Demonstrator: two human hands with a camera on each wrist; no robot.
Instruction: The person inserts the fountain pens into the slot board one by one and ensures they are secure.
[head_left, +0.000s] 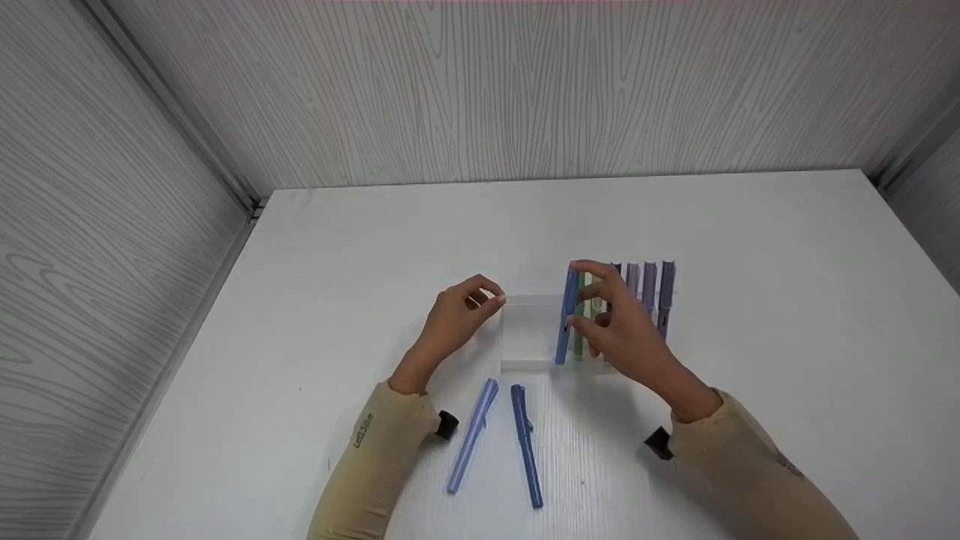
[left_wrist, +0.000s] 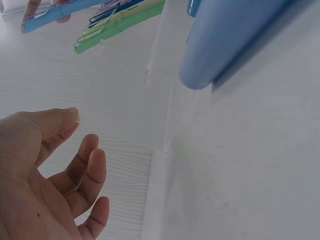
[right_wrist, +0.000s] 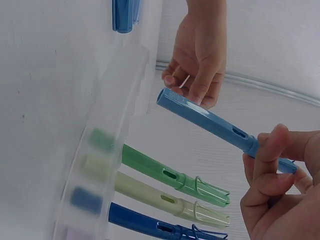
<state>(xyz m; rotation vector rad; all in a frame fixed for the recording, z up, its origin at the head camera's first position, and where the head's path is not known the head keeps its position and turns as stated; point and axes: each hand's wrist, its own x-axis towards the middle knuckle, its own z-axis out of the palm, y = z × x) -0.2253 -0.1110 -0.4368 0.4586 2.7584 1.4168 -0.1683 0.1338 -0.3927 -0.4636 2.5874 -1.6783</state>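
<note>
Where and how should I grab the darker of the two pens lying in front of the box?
Probably best from above, pinching the long sides of its near half. The darker pen lies flat, its clip juts right from the far half, and the gap to the lighter pen widens at the near ends.

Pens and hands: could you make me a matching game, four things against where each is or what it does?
1. Right hand
2. Green pen
3. Left hand
4. Periwinkle pen

A. By the left end of the tray
B. On the table, in front of the tray
C. Holding a blue pen
D. Beside the pale green pen

Pairs: 1-C, 2-D, 3-A, 4-B
</note>
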